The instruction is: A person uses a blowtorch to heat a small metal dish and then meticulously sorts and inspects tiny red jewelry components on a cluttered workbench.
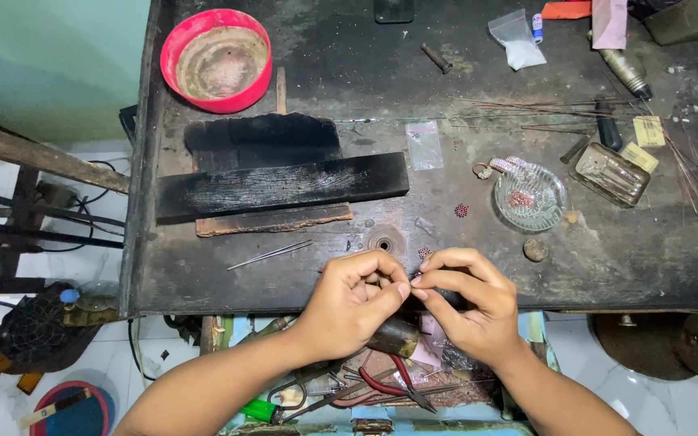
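Left hand (355, 297) and right hand (466, 300) are pinching one tiny piece (415, 277) between fingertips; likely light, fragile, slippery, so gripping its edges. Pliers (401, 381) are lying below the wrists.

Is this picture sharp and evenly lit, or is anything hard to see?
Head view: lighting is soft and even, with glare only on the glass dish; the dark workbench swallows detail; whatever the left hand and right hand pinch is too small to make out.
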